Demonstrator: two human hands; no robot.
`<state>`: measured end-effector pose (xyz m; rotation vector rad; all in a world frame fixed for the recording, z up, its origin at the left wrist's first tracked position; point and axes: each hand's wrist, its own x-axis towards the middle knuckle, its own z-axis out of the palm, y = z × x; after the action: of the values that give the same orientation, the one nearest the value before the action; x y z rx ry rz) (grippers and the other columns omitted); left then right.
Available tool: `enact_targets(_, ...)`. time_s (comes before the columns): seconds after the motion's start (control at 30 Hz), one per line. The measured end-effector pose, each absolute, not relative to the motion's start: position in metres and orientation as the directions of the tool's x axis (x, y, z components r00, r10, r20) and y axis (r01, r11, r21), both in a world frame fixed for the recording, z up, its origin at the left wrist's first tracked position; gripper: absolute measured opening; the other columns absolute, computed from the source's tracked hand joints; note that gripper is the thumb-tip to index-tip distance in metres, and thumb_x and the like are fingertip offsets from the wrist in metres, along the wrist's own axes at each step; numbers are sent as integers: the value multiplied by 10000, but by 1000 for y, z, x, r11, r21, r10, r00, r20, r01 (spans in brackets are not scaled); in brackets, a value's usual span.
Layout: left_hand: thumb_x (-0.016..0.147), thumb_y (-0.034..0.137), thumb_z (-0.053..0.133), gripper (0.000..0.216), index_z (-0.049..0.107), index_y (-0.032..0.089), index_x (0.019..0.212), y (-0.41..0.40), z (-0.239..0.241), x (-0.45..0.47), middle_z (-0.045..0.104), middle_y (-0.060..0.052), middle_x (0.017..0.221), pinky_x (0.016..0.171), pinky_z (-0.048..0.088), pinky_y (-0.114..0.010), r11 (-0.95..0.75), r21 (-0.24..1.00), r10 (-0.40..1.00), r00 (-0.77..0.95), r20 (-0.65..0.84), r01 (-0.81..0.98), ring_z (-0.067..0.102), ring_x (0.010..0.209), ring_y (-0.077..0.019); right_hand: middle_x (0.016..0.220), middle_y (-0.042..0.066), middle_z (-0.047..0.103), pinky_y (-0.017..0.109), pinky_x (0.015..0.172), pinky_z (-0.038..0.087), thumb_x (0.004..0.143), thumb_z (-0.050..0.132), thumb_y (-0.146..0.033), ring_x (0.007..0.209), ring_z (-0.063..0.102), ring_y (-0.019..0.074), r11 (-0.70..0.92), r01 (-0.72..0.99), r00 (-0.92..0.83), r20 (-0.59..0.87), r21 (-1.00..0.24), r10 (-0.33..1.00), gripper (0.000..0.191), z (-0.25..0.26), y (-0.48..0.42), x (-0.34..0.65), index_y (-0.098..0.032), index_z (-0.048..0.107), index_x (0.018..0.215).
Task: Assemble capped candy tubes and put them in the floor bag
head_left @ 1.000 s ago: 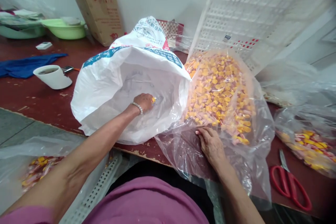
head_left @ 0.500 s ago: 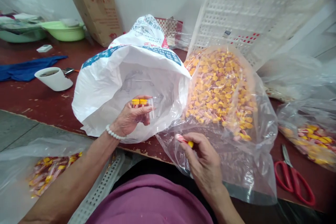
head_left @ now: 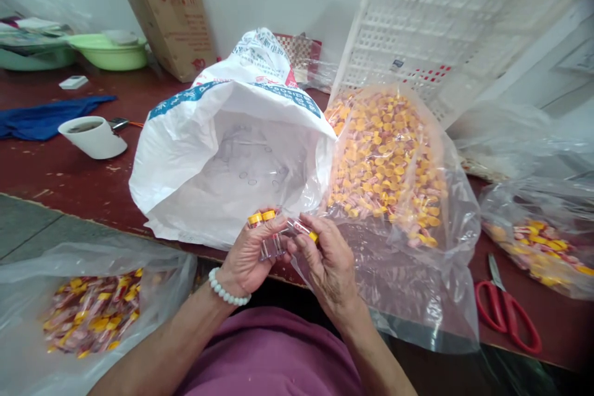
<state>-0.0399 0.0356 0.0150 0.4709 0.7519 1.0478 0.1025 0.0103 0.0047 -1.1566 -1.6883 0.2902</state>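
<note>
Close together in front of the white sack (head_left: 176,167), both my hands are closed on small pieces. My left hand (head_left: 245,260), with a beaded bracelet on its wrist, grips several clear tubes (head_left: 273,249); two show yellow caps (head_left: 262,218). In my right hand (head_left: 331,263) is a yellow-capped stick (head_left: 302,229) with a red and white body, pinched between thumb and fingers. Its pale end meets a clear tube at my left fingertips; how far it sits inside, I cannot tell. A few clear tubes lie inside the sack's open mouth.
Right of the sack, a clear plastic bag (head_left: 385,154) holds many yellow-capped sticks. Red-handled scissors (head_left: 508,315) lie at the right. A bag of filled tubes (head_left: 93,315) sits lower left. A white cup (head_left: 93,138) and a cardboard box (head_left: 176,25) stand on the table.
My left hand has drawn back from the sack's mouth towards my body, carrying the tubes. My right hand has moved left and up, bringing the stick to a tube.
</note>
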Motion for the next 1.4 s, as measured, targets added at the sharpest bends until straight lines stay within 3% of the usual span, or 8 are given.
enact_targets(0.23, 738, 307, 717, 335, 520, 170, 972, 35, 23, -56, 676, -58, 885, 450, 487, -181, 289, 924, 950, 197, -244, -251, 634, 615, -128, 955, 37, 652, 257, 769, 491, 922, 429, -181, 866, 622, 128, 459, 538, -206, 417, -707, 885, 193, 22, 3, 133, -196, 557, 1066)
enact_targets(0.4, 753, 319, 685, 281, 647, 114, 941, 36, 20, -53, 664, -75, 785, 414, 474, -176, 497, 867, 616, 719, -322, -38, 657, 638, -171, 1016, 29, 624, 262, 774, 479, 913, 455, -201, 887, 601, 125, 415, 503, -368, 246, -758, 897, 217, 34, -2, 138, -222, 483, 1127)
enact_targets(0.5, 758, 301, 672, 264, 662, 123, 952, 29, 12, -45, 665, -87, 827, 413, 483, -195, 638, 765, 507, 795, -335, -84, 677, 659, -201, 1055, 51, 576, 284, 728, 494, 881, 534, -300, 810, 583, 129, 387, 494, -256, 294, -779, 921, 315, 28, 0, 138, -228, 436, 1172)
enact_targets(0.7, 747, 199, 678, 191, 669, 89, 903, 21, 3, -40, 664, -86, 778, 586, 530, -242, 614, 743, 668, 678, -308, -268, 647, 647, -156, 1248, 103, 495, 426, 958, 435, 533, 821, -506, 1142, 495, 268, 463, 542, -317, 340, -702, 885, 920, 7, -10, 135, -236, 369, 1287)
enact_targets(0.8, 739, 180, 685, 201, 668, 86, 916, 20, 3, -40, 669, -89, 801, 675, 540, -285, 619, 719, 679, 675, -290, -315, 647, 673, -157, 1311, 126, 474, 428, 985, 427, 511, 837, -472, 1193, 484, 279, 415, 538, -295, 297, -734, 908, 1050, -4, -17, 126, -220, 288, 1369)
enact_targets(0.97, 712, 179, 707, 228, 674, 95, 921, 17, 1, -39, 675, -84, 787, 634, 542, -293, 666, 670, 664, 668, -335, -326, 660, 633, -173, 1234, 99, 562, 374, 920, 480, 528, 825, -426, 1093, 571, 241, 389, 513, -214, 325, -765, 921, 930, -8, -20, 117, -214, 376, 1315)
enact_targets(1.23, 679, 191, 717, 229, 678, 60, 863, 16, -3, -36, 680, -95, 746, 575, 524, -245, 750, 559, 602, 713, -359, -353, 666, 584, -175, 994, 48, 654, 372, 808, 492, 537, 774, -374, 903, 610, 221, 498, 620, -102, 567, -606, 817, 648, -11, -20, 109, -222, 516, 1111)
enact_targets(1.4, 716, 185, 703, 270, 627, 115, 966, 16, 3, -42, 669, -69, 783, 562, 508, -236, 644, 672, 706, 622, -339, -365, 656, 577, -158, 1236, 92, 568, 417, 970, 434, 590, 784, -444, 1144, 528, 257, 475, 586, -195, 454, -657, 869, 769, -15, -16, 106, -225, 464, 1254)
